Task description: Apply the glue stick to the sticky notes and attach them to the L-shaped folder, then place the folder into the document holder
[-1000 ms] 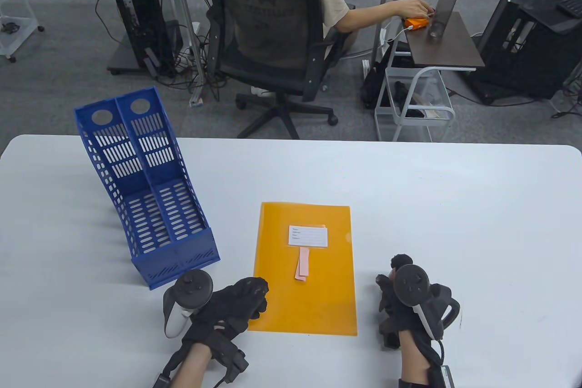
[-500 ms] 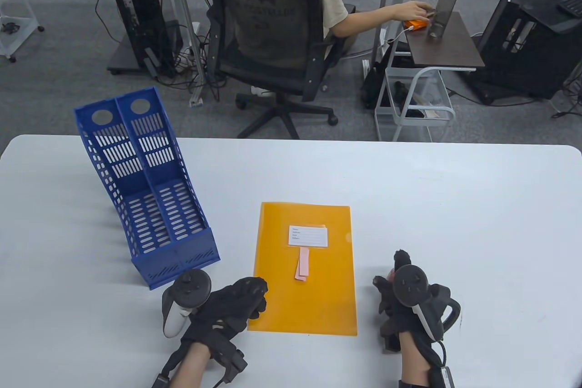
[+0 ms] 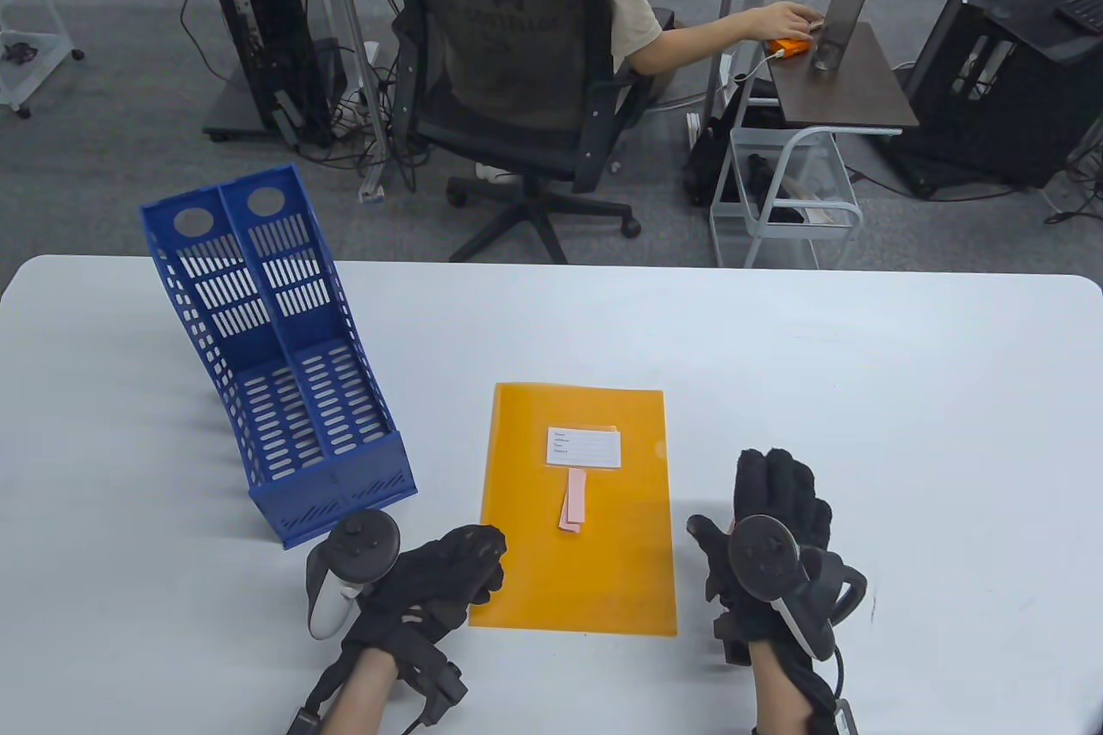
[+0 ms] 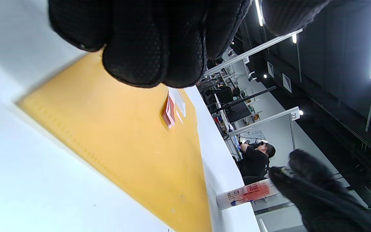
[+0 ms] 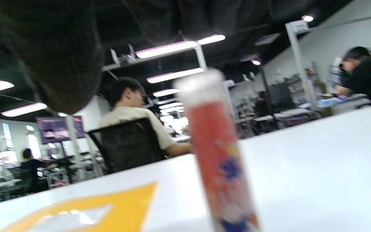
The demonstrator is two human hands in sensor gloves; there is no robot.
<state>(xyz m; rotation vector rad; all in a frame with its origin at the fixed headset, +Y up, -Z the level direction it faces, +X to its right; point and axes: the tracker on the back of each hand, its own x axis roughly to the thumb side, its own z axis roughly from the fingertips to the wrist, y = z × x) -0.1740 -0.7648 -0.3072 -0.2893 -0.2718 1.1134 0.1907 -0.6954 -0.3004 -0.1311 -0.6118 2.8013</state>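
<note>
Right wrist view, glue stick [image 5: 219, 154] upright on table [image 5: 317, 161], cap uppermost

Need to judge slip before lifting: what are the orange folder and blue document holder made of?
Orange folder: seemingly thin, glossy, translucent plastic; it lies flat with soft sheen. Blue document holder: apparently rigid moulded plastic, matte, with slotted walls and round cut-outs.

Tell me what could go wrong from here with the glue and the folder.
1. The glue stick stands upright just under the open right hand; a careless move could tip it and send it rolling.
2. The pink sticky notes lie on the orange folder and may slide off if they are not glued.
</note>
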